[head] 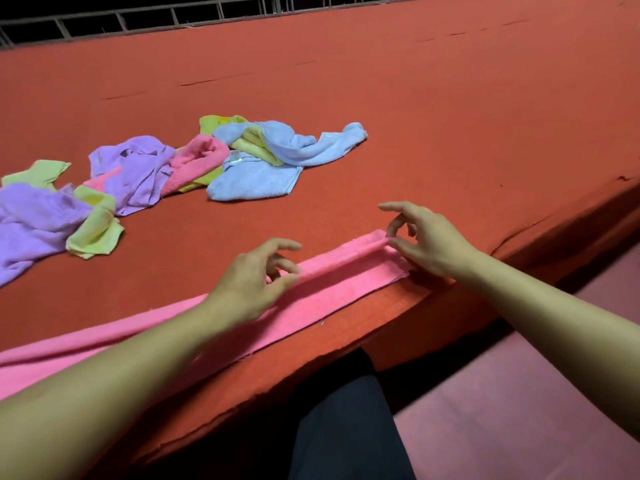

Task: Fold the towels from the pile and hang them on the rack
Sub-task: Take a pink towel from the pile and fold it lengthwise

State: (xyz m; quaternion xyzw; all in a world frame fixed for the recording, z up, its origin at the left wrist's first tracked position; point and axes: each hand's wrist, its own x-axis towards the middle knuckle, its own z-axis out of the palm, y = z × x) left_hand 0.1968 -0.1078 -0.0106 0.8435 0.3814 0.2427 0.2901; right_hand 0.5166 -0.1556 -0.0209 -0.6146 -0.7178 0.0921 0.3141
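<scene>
A pink towel [322, 299] is being held as a long strip along the near edge of the red table [450, 116], its long axis running from lower left to upper right. Its raised fold is being pinched mid-strip by the left hand [252, 282] and at the far right end by the right hand [426, 237]. The pile [194, 164] is lying well apart, farther in and nearer the left hand; judged, the coming fold is being set up across this axis.

The person's two forearms are bare with no sleeves visible, the left hand [247, 284] and the right hand [427, 239] wear no gloves, rings or watch, and the leg [346, 431] below is covered by dark trousers.
</scene>
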